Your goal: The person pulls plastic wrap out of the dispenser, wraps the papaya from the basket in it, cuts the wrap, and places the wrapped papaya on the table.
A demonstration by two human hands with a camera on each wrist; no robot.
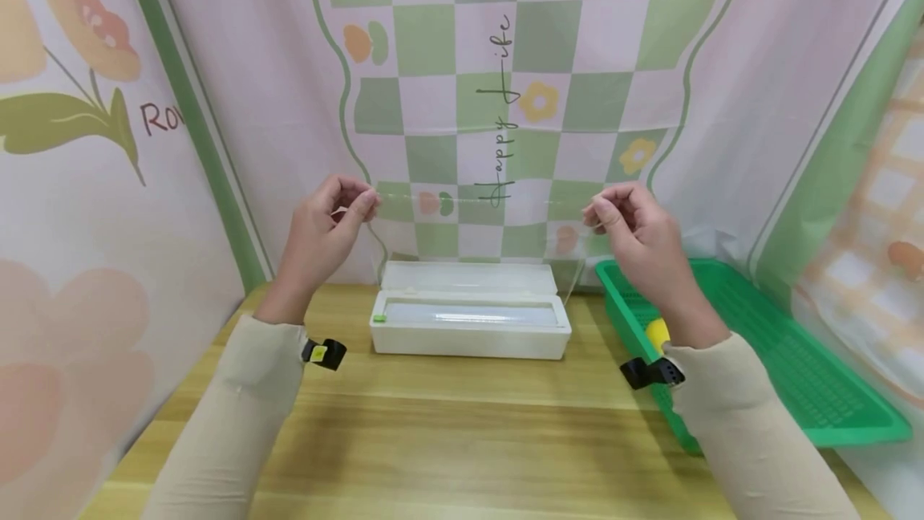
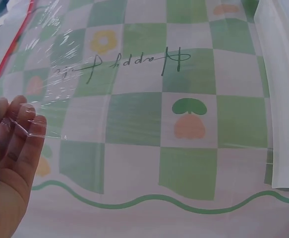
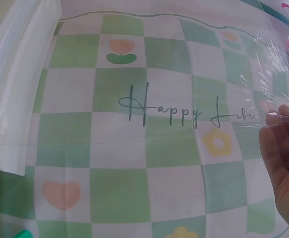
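A sheet of clear plastic wrap point(image 1: 476, 201) stretches between my two hands, its top edge nearly level. My left hand point(image 1: 328, 223) pinches the left corner between thumb and fingers; my right hand point(image 1: 638, 231) pinches the opposite corner. Creases and glints in the film point(image 2: 60, 64) gather near the left fingertips, and similar wrinkles show beside the right hand point(image 3: 285, 163). Below, the sheet hangs down to a white wrap dispenser box point(image 1: 469, 341) on the table. Its lid point(image 1: 469, 278) is raised at the back, and a shiny roll point(image 1: 472, 315) lies inside.
At the right stands a green plastic basket point(image 1: 859, 433) with a yellow object point(image 1: 658, 334) inside, partly behind my right wrist. A small green piece point(image 1: 378, 318) sits on the box's left end. Behind the wooden table point(image 1: 447, 432) hangs a checkered cloth point(image 1: 484, 103).
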